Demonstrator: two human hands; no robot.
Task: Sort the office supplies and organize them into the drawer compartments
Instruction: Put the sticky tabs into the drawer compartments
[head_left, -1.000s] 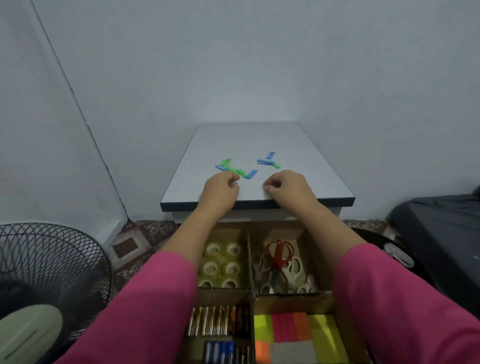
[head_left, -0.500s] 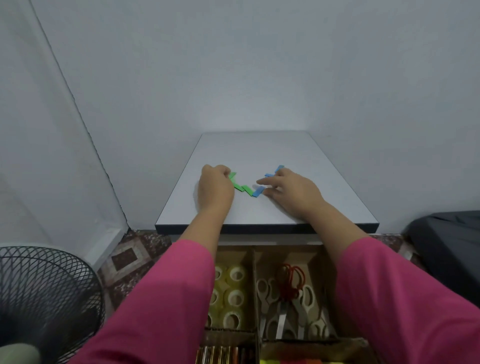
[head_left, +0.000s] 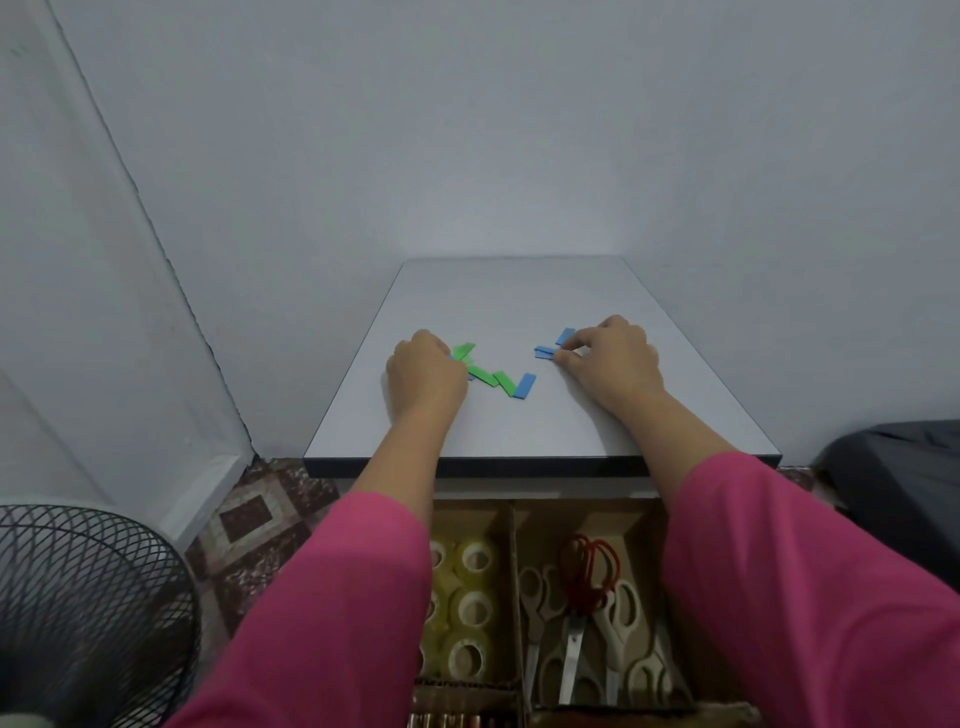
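Gathering the last loose pieces off the worktop, we have our left hand curled at the left end of the green strips, fingertips tucked down on them, though the knuckles hide whether anything is actually pinched. Our right hand pinches the nearest of the blue strips between thumb and fingers. One more blue strip lies beside the green ones, between our hands.

We judge this to be the collecting step; next we need to sweep each colour into a stack, lift it and carry it down to the drawer open below the worktop edge.

There, tape rolls fill the left compartment and scissors the right. Our sleeves cover much of the drawer, and the nearer compartments are cut off, so the strips' destination is unseen. What the strips are exactly we cannot make out.
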